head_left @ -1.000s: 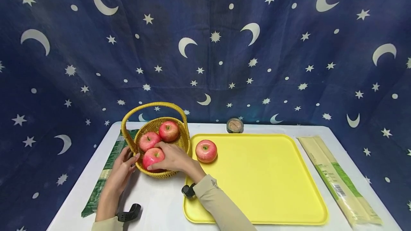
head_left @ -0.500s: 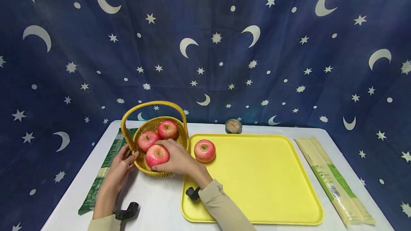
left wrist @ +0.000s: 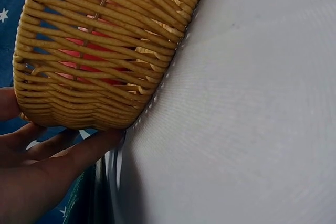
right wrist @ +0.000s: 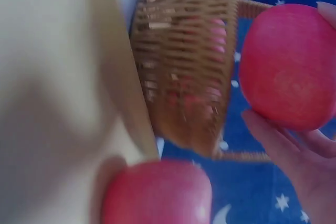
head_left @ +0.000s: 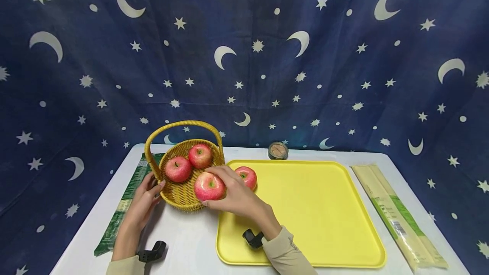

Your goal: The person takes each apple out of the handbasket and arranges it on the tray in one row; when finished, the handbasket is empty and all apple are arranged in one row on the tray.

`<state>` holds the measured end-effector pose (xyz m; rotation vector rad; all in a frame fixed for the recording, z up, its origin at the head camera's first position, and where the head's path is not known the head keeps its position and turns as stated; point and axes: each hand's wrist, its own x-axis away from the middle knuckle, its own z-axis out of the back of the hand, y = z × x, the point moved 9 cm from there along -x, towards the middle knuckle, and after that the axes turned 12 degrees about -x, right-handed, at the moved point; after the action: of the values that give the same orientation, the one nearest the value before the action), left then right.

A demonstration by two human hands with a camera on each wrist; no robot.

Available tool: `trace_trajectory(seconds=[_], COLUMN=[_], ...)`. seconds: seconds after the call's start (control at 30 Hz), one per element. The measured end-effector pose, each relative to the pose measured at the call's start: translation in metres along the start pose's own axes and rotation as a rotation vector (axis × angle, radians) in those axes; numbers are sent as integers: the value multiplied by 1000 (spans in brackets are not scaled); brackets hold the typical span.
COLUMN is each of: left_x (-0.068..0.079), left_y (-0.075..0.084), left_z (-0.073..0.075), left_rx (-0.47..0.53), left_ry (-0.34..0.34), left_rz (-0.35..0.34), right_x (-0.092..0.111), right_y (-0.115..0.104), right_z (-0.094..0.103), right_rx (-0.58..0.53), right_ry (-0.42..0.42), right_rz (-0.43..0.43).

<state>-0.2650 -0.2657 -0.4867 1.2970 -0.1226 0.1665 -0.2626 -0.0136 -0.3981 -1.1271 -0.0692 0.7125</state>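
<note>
My right hand grips a red apple between thumb and fingers, over the right front rim of the wicker basket. The right wrist view shows this apple above the level of the rim. Two more apples lie inside the basket, one apple at the left and another apple at the back. My left hand holds the basket's left side, thumb at the rim by the handle foot and fingers against the outer wall. Partly behind my right hand, one apple sits on the yellow tray.
A green package lies left of the basket, partly behind my left arm. Right of the tray stretches a long beige-and-green package. Behind the tray stands a small round container. A dark blue star-and-moon cloth hangs behind the white table.
My right hand has lifted the front apple from the basket and carried it rightward to the rim. My left hand stays on the basket's side.
</note>
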Motion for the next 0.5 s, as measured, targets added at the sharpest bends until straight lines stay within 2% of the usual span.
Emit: trace_trajectory(seconds=[0.3,0.5], left_x=[-3,-3], left_y=[1,-2], left_z=[3,-1], left_rx=[-22,-6], left_ry=[-8,-14], left_rz=[-10,2], right_x=[28,37], right_y=[0,5], right_z=[47,64], right_rx=[3,50], right_ry=[94,123], right_rz=[-17,-46])
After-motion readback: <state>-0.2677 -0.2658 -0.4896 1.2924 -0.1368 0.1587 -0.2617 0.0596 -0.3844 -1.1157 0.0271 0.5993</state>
